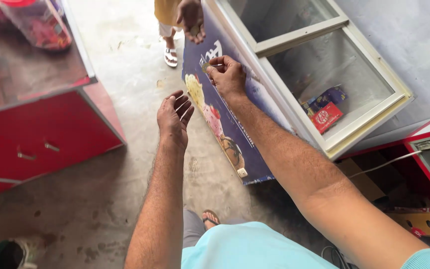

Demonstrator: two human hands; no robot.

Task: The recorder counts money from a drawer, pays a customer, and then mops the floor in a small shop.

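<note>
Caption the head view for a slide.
Right hand pinches a small object against a blue freezer; left hand hovers open.

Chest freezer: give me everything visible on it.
The chest freezer stands on the concrete floor. Its dark blue front panel shows ice-cream pictures, and its white-framed sliding glass lids are shut over a few wrapped packets. The right hand presses a small item against the front's upper edge; the left hand is open, apart from it.
</note>
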